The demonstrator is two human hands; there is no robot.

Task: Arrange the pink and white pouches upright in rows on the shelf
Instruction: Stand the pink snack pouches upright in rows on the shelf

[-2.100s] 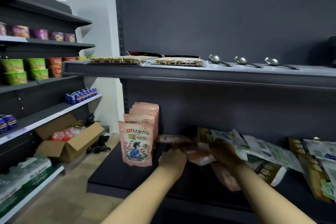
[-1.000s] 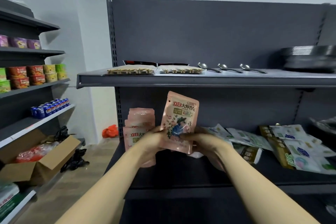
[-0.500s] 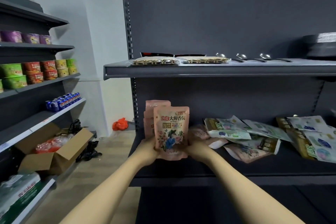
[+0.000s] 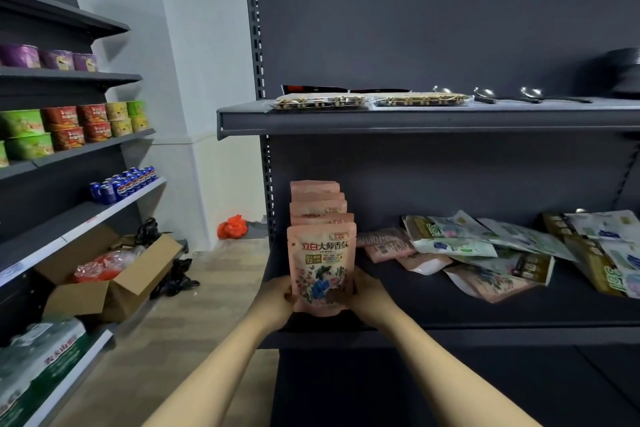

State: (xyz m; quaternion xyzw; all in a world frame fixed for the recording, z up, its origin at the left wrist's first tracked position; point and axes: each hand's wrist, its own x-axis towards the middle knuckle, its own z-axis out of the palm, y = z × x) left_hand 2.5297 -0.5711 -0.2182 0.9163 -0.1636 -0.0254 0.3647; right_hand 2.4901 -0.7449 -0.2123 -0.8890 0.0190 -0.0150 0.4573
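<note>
soft even indoor light, dim shelf recesses, wide-angle edge bending, slight blur

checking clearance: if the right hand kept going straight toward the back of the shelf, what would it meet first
Probably the lying pink pouches behind the right hand, beside the upright row; depth is unclear.

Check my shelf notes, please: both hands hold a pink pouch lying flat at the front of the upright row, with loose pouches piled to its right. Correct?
Not quite. In the head view the pink pouch stands upright, not flat, gripped by left hand and right hand, fronting the row; loose pouches lie to its right.
</note>
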